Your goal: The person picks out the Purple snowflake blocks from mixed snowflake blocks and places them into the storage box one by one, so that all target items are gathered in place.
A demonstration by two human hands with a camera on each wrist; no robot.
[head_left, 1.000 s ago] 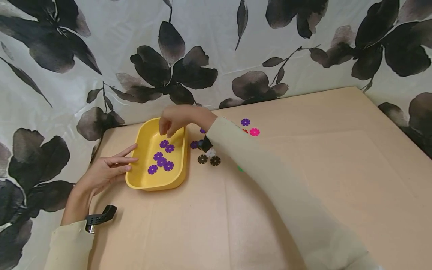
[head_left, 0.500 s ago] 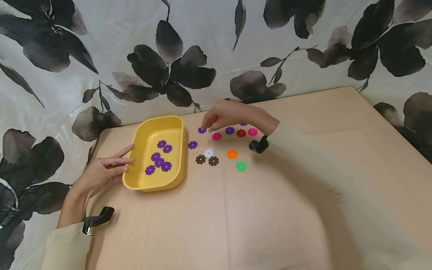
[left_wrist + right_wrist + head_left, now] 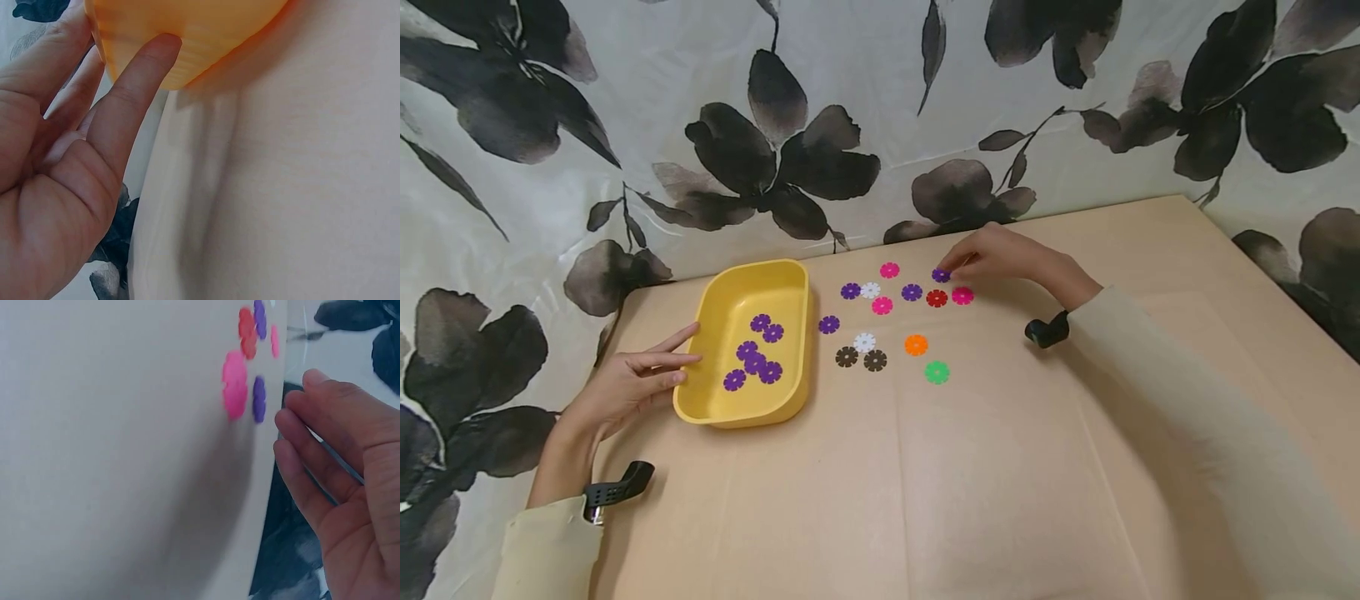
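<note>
My left hand steadies the yellow tray at its left side, fingers fairly straight against the rim and outer wall. In the left wrist view, one fingertip touches the wall of the tray. Several purple interlocking discs lie flat inside the tray. At the table's back edge, my right hand is over a purple disc, fingertips beside it. The right wrist view shows the loosely bent fingers of the right hand apart from the purple disc, holding nothing.
Loose discs lie right of the tray: purple, pink, red, white, black, orange and green. A floral sheet rises behind the tan table.
My right hand has moved right, from above the tray across the loose discs to the purple one at the back. My left hand has stayed at the tray.
</note>
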